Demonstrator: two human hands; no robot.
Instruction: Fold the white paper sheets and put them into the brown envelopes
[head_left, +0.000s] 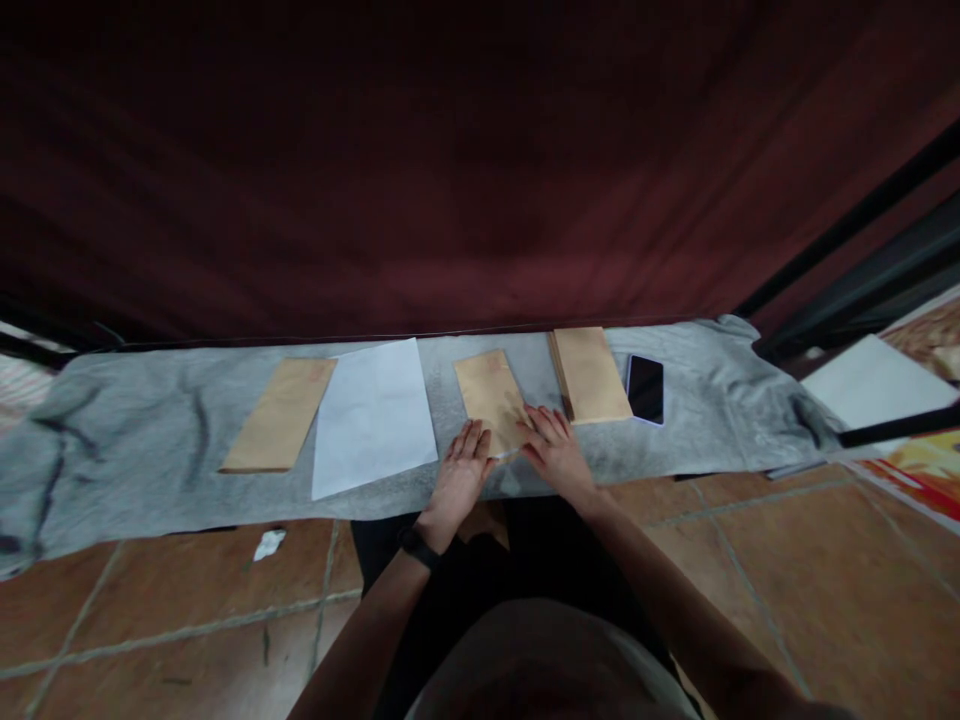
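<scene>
A brown paper envelope (487, 385) lies on the grey cloth in front of me, its near end toward my body. My left hand (459, 470), with a dark band on the wrist, grips the near left corner, fingers close together. On the near right edge, my right hand (556, 455) holds the same envelope with its fingertips. A thin white edge, apparently paper, shows at the near end between the hands; the rest of it is hidden. Left of the envelope are white paper sheets (375, 420). A stack of brown envelopes (592, 375) sits to the right.
More brown envelopes (281, 415) lie at the left, touching the white sheets. A phone (646, 388) rests beside the right stack. The grey cloth (712, 400) covers a narrow bench against a dark red curtain (450, 200). Crumpled white paper (269, 544) is on the tiled floor.
</scene>
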